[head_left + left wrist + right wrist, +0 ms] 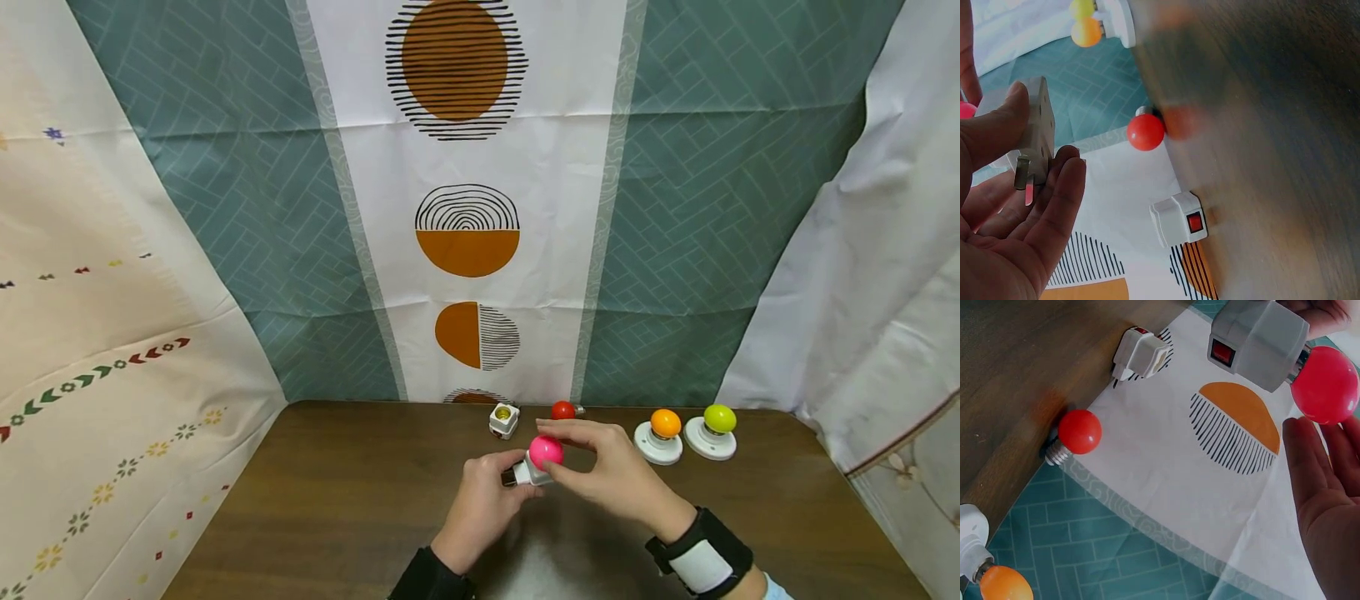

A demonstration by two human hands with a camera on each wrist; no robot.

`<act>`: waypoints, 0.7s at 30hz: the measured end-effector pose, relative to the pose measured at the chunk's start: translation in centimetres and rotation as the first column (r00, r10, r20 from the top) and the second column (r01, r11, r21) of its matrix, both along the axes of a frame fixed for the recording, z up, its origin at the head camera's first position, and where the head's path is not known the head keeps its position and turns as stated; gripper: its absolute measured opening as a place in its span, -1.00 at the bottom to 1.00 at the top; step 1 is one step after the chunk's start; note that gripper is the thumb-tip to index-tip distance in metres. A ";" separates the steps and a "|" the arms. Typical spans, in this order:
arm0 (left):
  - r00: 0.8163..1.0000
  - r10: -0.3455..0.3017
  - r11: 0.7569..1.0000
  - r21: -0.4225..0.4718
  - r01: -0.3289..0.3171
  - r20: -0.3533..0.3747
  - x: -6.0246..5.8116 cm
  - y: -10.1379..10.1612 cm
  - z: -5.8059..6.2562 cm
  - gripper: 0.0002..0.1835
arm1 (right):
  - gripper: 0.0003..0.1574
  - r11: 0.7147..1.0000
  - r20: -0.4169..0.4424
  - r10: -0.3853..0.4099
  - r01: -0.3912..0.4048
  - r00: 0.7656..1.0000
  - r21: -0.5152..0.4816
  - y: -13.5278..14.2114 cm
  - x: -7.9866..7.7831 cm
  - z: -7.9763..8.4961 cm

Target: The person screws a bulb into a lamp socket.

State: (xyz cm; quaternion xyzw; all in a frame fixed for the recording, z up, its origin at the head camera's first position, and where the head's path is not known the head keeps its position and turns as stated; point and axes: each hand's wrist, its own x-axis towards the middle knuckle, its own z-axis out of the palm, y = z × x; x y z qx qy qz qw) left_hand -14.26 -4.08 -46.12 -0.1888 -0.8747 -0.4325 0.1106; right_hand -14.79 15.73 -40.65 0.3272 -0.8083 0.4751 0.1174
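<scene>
My left hand (483,496) grips a white plug-in bulb socket (1260,350), thumb on one side and fingers on the other. Its red switch (1222,353) faces the right wrist camera, and two metal prongs (1022,172) stick out in the left wrist view. A pink light bulb (546,451) sits in the socket's mouth, with a bit of its metal base (1299,364) showing. Around the pink bulb, my right hand (611,467) holds thumb and fingertips. In the right wrist view the right thumb is hidden.
On the brown table (360,500), a second white plug-in socket (504,421) stands near the back edge. A red bulb (562,410) lies right of it. Farther right, an orange bulb (665,423) and a yellow-green bulb (720,418) stand in round white bases. Patterned cloth (675,208) hangs behind.
</scene>
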 end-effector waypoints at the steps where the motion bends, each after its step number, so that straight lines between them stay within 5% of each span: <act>1: 1.000 -0.001 1.000 0.001 0.001 -0.001 0.0 0.0 0.0 -0.54 | -0.47 1.000 0.006 0.013 -0.013 1.000 0.008 0.1 0.0 0.0; 9: 1.000 0.003 1.000 -0.014 -0.003 0.010 0.1 0.0 0.1 -0.55 | -0.55 1.000 0.010 0.016 -0.016 1.000 -0.005 0.1 0.0 -0.4; 21: 1.000 -0.005 1.000 0.004 0.005 0.005 0.0 0.1 0.0 -0.58 | -0.53 0.993 0.003 -0.106 0.106 0.994 -0.044 -0.4 0.4 0.2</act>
